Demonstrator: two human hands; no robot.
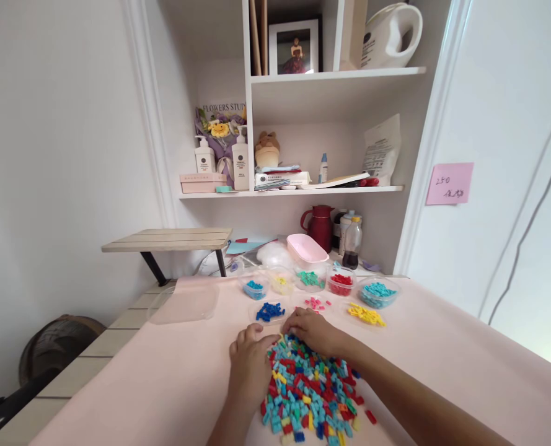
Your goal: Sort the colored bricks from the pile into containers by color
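Where both hands (251,362) reach (can't tell if pinching), small jumbled bricks (310,390), mostly turquoise, red, yellow-flecked

Both hands (251,360) (314,331) at colourful brick pile (308,387)

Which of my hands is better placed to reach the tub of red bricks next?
Probably your right hand: it rests at the far end of the mixed brick pile, nearer the red bricks' tub. Your left hand is at the pile's left edge, farther away.

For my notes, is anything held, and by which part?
Cannot tell: grips unclear. Left hand and right hand are at a heap of multicoloured plastic bricks.
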